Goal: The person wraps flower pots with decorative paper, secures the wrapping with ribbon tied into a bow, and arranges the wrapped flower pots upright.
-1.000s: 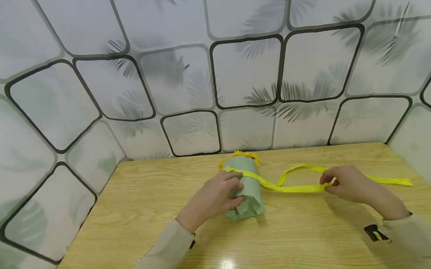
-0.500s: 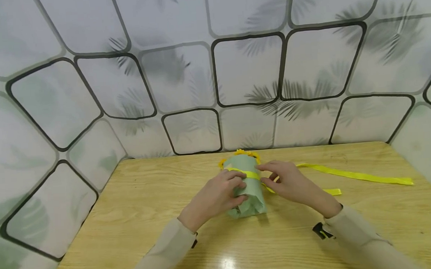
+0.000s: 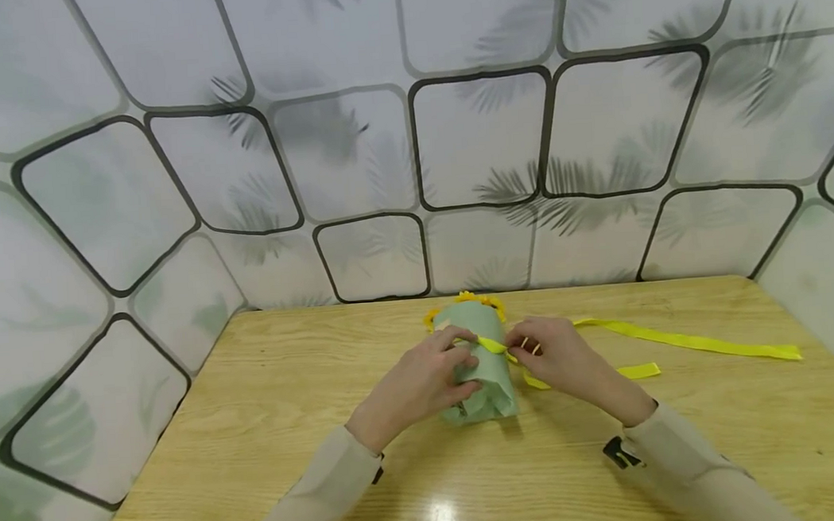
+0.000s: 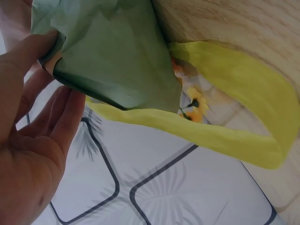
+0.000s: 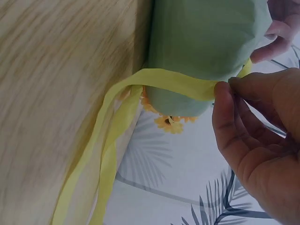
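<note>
A bouquet point(image 3: 487, 385) wrapped in pale green paper lies on the table, its yellow flowers point(image 3: 491, 301) showing at the far end. My left hand point(image 3: 413, 380) grips it from the left; in the left wrist view the thumb presses the green paper point(image 4: 112, 51) while the fingers curl along its other side. Across the wrap runs a yellow ribbon point(image 3: 492, 344). At the bouquet's right side my right hand point(image 3: 559, 353) pinches this ribbon point(image 5: 187, 85) between thumb and index finger, as the right wrist view shows. Part of the ribbon is hidden by my hands.
One ribbon tail point(image 3: 687, 340) stretches over the wooden table point(image 3: 270, 429) to the right; a shorter end point(image 3: 640, 371) lies nearer me. Behind the table stands a patterned wall covering point(image 3: 481, 141), which also rises at both sides.
My right hand has moved left from the outstretched ribbon to the bouquet's side and now pinches the ribbon there. The band across the wrap looks more twisted. My left hand stays on the bouquet.
</note>
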A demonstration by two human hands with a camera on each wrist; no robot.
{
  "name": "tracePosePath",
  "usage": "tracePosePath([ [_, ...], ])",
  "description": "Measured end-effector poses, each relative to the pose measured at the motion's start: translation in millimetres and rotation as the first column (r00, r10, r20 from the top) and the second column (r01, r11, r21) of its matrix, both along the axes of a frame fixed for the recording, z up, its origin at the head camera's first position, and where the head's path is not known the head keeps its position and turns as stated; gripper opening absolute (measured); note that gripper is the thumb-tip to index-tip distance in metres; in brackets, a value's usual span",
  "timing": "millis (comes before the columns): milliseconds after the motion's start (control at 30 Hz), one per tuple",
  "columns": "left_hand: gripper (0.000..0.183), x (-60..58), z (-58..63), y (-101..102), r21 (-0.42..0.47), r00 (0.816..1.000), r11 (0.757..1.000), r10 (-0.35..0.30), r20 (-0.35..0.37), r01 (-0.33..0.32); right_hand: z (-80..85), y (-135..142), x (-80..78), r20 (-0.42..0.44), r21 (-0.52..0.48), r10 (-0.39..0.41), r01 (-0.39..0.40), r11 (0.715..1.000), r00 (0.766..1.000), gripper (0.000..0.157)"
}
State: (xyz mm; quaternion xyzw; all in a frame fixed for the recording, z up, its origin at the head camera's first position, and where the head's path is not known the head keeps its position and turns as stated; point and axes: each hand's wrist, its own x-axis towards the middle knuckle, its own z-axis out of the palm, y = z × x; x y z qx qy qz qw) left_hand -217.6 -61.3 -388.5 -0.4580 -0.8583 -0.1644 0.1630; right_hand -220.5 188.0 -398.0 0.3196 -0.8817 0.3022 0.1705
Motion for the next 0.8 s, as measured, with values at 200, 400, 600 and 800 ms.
tracePosePath([
  [200, 0.022, 0.8, -0.2, 0.4, 0.004, 0.999, 1.000, 0.021, 0.035, -0.021, 3.9, 15.2, 2.9, 0.025, 0.008, -0.044, 0.043, 0.999, 0.999, 0.012],
  [400, 0.022, 0.5, -0.2, -0.2, -0.008, 0.999, 1.000, 0.026, 0.031, -0.025, 9.8, 32.8, 9.3, -0.026, 0.001, -0.101, 0.101, 0.995, 0.995, 0.017],
  [600, 0.022, -0.7, -1.0, -0.7, -0.016, 1.000, 1.000, 0.025, 0.010, -0.025, 13.1, 49.4, 13.8, -0.102, -0.008, -0.134, 0.134, 0.991, 0.986, 0.022],
  [800, 0.022, -0.4, -0.6, -1.2, -0.018, 0.999, 1.000, 0.025, 0.020, -0.024, 13.4, 64.9, 16.7, -0.124, -0.008, -0.171, 0.171, 0.985, 0.978, 0.020],
])
